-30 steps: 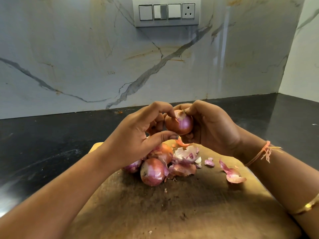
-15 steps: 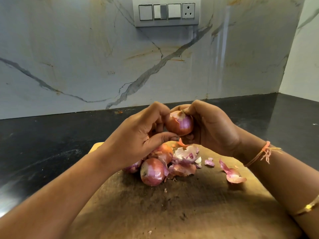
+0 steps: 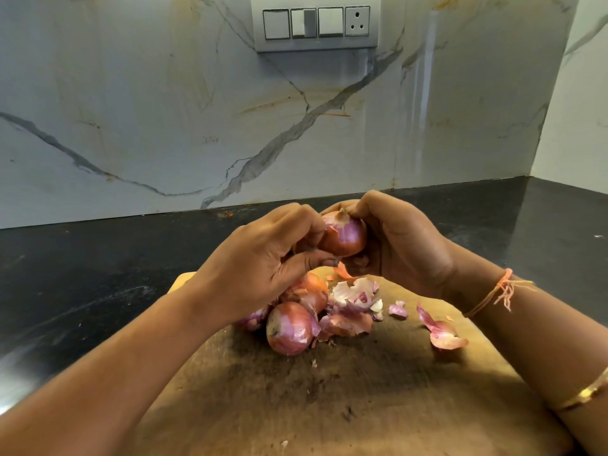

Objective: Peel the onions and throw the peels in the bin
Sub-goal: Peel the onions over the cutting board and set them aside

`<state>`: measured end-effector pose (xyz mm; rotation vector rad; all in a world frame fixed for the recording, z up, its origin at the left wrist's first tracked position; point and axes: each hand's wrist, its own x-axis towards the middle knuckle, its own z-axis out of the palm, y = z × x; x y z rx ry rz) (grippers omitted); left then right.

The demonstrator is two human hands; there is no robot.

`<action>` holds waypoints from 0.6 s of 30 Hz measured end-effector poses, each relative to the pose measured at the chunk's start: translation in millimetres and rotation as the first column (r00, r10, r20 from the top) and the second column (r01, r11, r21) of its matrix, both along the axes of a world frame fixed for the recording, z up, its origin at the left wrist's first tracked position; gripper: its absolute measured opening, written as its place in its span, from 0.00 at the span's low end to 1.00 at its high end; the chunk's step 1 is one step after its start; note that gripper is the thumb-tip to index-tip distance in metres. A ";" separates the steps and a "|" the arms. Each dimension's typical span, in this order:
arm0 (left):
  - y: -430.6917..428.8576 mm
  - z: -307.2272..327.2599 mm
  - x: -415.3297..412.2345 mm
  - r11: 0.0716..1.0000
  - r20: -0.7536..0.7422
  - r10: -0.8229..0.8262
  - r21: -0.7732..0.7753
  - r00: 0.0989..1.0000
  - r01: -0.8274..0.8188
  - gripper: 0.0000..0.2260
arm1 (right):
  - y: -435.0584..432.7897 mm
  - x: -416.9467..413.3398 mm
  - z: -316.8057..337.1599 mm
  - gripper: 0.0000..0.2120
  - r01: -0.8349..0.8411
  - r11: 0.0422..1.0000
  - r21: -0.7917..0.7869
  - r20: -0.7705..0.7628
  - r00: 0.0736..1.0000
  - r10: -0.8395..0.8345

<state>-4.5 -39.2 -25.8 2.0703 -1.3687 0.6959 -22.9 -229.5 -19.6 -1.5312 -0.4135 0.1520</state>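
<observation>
I hold a red onion above the wooden cutting board. My right hand grips it from the right, fingers curled over its top. My left hand pinches the onion's left side with thumb and fingers, where a flap of dry skin stands loose. Below my hands lie more onions: a whole one at the front, another behind it, and one partly hidden under my left wrist. Loose peels are heaped beside them, and a pink peel lies apart to the right.
The board rests on a dark stone counter that runs to a marble backsplash. A switch panel with a socket is on the wall. No bin is in view.
The onion has been turned a little between my hands, and my left fingers have shifted down its left side onto the loose skin. The onions and peels on the board have not moved.
</observation>
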 end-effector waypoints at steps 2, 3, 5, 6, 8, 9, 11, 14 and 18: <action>-0.4 0.8 -1.0 1.000 0.018 0.007 -0.017 1.000 -0.007 0.13 | 0.2 -1.4 1.3 0.20 -0.002 1.000 0.018 0.003 1.000 0.002; -0.4 1.2 -1.7 1.000 0.019 0.009 -0.020 1.000 -0.009 0.14 | 0.6 -2.2 1.7 0.19 0.003 1.000 0.016 0.008 1.000 -0.003; -0.3 2.2 -3.0 1.000 0.017 0.009 -0.007 1.000 -0.009 0.17 | 0.9 -3.2 1.6 0.18 0.017 1.000 0.002 0.016 1.000 -0.017; 0.0 2.3 -3.4 1.000 0.026 0.004 0.003 1.000 -0.004 0.16 | 0.8 -3.0 1.3 0.18 0.024 1.000 -0.009 0.018 1.000 -0.023; -0.3 2.4 -4.2 1.000 0.034 -0.004 0.012 0.999 0.004 0.15 | 0.9 -3.4 1.6 0.19 0.034 0.999 -0.038 0.017 0.999 -0.034; -1.0 2.5 -4.4 1.000 0.039 -0.004 0.009 0.999 0.004 0.13 | 0.6 -3.7 1.8 0.18 0.037 0.998 -0.045 0.014 0.999 -0.036; -2.0 2.6 -4.6 1.000 0.065 0.007 -0.004 0.998 -0.007 0.11 | 0.6 -4.5 2.7 0.14 0.034 0.999 -0.036 0.003 0.999 -0.034; -1.5 3.6 -6.0 0.999 0.077 0.034 -0.022 0.996 -0.032 0.14 | 0.4 -5.9 3.9 0.13 0.045 0.998 -0.036 0.008 0.999 -0.045; -1.2 4.5 -7.0 1.000 0.079 0.024 0.015 0.997 -0.026 0.18 | 0.5 -4.8 2.1 0.17 0.080 0.991 -0.112 0.031 0.997 -0.077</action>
